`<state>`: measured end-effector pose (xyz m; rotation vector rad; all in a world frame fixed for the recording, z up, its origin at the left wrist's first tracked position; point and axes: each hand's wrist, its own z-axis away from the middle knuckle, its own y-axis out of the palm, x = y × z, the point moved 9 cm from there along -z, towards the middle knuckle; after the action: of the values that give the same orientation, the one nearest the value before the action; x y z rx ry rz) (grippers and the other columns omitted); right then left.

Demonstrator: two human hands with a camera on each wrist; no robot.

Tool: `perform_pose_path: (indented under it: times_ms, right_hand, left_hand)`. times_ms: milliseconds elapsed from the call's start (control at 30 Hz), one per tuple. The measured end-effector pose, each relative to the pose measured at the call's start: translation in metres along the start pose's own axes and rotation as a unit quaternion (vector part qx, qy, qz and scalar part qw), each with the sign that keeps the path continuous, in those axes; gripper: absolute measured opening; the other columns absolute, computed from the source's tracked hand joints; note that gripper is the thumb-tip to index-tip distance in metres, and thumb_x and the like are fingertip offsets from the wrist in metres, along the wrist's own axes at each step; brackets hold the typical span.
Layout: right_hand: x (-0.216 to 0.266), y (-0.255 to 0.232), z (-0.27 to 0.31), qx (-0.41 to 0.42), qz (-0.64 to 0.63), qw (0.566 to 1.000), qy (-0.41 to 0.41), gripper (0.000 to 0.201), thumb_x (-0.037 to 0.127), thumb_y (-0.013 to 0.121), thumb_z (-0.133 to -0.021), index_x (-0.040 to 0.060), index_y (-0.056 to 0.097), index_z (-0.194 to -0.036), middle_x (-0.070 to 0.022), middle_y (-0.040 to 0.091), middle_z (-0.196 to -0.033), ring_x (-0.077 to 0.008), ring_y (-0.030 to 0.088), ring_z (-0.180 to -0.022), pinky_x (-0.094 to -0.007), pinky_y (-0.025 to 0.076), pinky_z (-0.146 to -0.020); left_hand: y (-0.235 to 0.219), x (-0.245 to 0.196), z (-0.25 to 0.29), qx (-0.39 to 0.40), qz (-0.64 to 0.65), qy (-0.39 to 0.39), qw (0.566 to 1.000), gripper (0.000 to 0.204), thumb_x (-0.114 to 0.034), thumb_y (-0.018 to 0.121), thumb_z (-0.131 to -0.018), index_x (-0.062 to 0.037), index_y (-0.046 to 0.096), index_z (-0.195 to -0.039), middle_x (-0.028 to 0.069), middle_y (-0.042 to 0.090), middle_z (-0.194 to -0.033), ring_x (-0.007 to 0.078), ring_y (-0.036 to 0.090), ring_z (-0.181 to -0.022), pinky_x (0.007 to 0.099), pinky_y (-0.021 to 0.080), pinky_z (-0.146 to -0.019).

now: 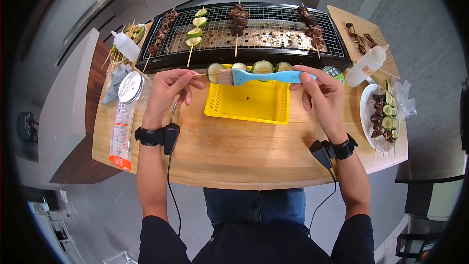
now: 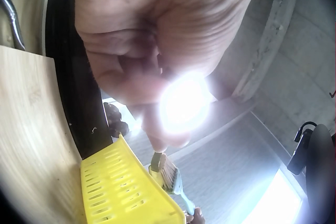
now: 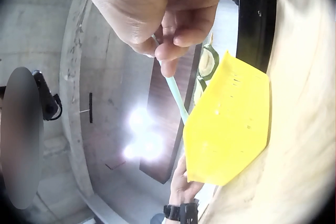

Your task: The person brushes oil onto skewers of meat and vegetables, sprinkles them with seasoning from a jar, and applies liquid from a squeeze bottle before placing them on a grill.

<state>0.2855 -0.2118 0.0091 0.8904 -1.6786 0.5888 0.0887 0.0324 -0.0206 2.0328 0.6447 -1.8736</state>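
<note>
The brush [image 1: 273, 76] has a smooth, light-blue handle that narrows behind a broad head, with pale brownish bristles cut in a flat block; it hangs over the far rim of the yellow basket [image 1: 246, 110], just in front of a skewer of pale, green-rimmed slices [image 1: 263, 67]. The right grip [image 1: 322, 99] pinches the brush's handle near its end between thumb and fingers, while the left grip [image 1: 168, 90] pinches the bare stick of that skewer. There is one brush, one basket, and four slices visible on the held skewer; on the black grill [image 1: 288, 59] at 12 o'clock lie four skewers, three of dark meat and one of green slices [image 1: 194, 32], which also carries four. Two white squeeze bottles stand about the surface [image 1: 220, 156], one [image 1: 127, 48] at 10 o'clock and one [image 1: 365, 67] at 2 o'clock; one jar with a perforated lid [image 1: 131, 88] is at 9 o'clock, and one white plate [image 1: 366, 105] at 3 o'clock bears skewers too crowded to count. The brush's bristles point to 9 o'clock and its handle to 3 o'clock, its long axis nearly level and roughly parallel to the held skewer. The bristles overlap the slice nearest the left grip; whether they touch it cannot be told.
</note>
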Motion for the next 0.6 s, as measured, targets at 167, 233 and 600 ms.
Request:
perform_pose_path:
  times_ms: [167,233,600]
  right_hand:
    - [0.008,-0.016,-0.002,-0.061,0.017,0.998,-0.030,0.021,0.012,0.056,-0.096,0.0000,0.066,-0.109,-0.0046,0.067,-0.074,-0.0008,0.044,-0.046,-0.0162,0.030,-0.040]
    - [0.009,-0.020,-0.003,-0.077,0.023,0.996,-0.029,0.021,0.013,0.055,-0.096,0.0000,0.065,-0.108,-0.0034,0.066,-0.073,-0.0005,0.043,-0.046,-0.0163,0.030,-0.040]
    - [0.011,-0.051,-0.006,-0.170,0.012,0.983,-0.062,0.021,0.018,0.053,-0.098,0.0017,0.064,-0.103,0.0014,0.058,-0.067,-0.0002,0.040,-0.045,-0.0169,0.029,-0.039]
  left_hand:
    - [-0.001,-0.003,0.001,-0.008,-0.007,0.007,1.000,0.023,-0.020,0.058,-0.095,0.0000,0.068,-0.102,0.0123,0.071,-0.082,0.0076,0.057,-0.049,0.0173,0.038,-0.040]
    - [-0.001,-0.004,0.001,-0.010,-0.005,0.007,1.000,0.024,-0.020,0.058,-0.095,0.0001,0.068,-0.102,0.0122,0.071,-0.082,0.0077,0.057,-0.049,0.0174,0.038,-0.040]
    - [-0.006,-0.006,0.001,-0.023,0.017,0.012,1.000,0.026,-0.022,0.056,-0.096,0.0007,0.066,-0.103,0.0127,0.071,-0.082,0.0086,0.057,-0.049,0.0180,0.038,-0.041]
